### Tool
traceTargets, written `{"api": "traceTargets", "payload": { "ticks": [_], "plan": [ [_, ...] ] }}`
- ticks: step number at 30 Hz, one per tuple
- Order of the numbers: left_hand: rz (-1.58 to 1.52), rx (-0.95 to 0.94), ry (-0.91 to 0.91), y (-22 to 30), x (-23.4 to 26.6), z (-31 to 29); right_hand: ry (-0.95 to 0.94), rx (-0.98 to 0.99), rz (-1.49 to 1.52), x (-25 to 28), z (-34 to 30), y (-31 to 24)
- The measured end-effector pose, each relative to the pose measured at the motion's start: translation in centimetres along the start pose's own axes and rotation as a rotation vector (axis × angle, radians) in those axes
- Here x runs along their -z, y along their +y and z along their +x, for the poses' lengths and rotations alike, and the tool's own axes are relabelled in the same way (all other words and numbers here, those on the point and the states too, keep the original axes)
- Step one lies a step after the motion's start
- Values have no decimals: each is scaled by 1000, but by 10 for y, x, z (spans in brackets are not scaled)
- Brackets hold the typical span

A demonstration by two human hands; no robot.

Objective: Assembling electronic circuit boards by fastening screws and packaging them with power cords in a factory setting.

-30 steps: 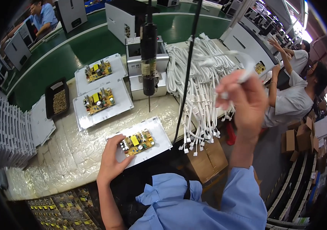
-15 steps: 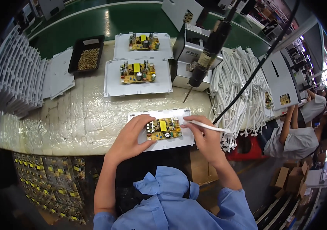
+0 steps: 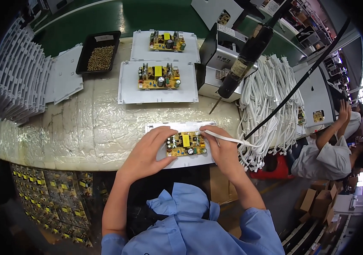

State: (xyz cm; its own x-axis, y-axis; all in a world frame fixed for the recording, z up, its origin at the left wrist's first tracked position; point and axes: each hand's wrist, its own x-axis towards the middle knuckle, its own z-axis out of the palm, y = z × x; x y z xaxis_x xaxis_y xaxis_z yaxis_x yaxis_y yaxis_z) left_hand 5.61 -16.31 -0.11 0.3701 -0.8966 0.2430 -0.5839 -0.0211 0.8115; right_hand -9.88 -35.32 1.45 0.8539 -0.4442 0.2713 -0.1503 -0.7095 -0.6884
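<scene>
White cable, its plug end out of sight behind the fingers, is pinched between thumb and forefinger in the grip of the right hand, held close beside the right end of a tan rectangular circuit board studded with a yellow block and silver heatsinks. The left hand curves around the board's left end, thumb near and fingers far, apparently to steady it; how firmly its grip presses cannot be told. Beneath, a flat white plastic panel carries the board at the near edge of the film-covered tabletop, likely for easy reach. Toward the far edge, two more white panels each bear a similar board. A black cylindrical power screwdriver hangs tilted before a silver-and-black box-shaped machine, presumably slung there to leave the surface free. Bundled white cables spread along the right edge, their connectors gathered toward the near right corner. A black tray of small brass-coloured pieces sits by the far edge, beside upright-stacked white panels at the left.
</scene>
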Motion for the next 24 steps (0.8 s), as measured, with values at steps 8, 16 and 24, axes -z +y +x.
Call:
{"api": "traceTargets", "payload": {
  "ticks": [8, 16, 24],
  "plan": [
    [15, 5, -4, 0, 0, 0, 120, 41, 2, -11, -4, 1],
    [9, 18, -39, -1, 2, 1, 68, 168, -165, -12, -1, 7],
    [37, 13, -23, 2, 3, 2, 142, 219, -119, -17, 3, 18]
  ]
}}
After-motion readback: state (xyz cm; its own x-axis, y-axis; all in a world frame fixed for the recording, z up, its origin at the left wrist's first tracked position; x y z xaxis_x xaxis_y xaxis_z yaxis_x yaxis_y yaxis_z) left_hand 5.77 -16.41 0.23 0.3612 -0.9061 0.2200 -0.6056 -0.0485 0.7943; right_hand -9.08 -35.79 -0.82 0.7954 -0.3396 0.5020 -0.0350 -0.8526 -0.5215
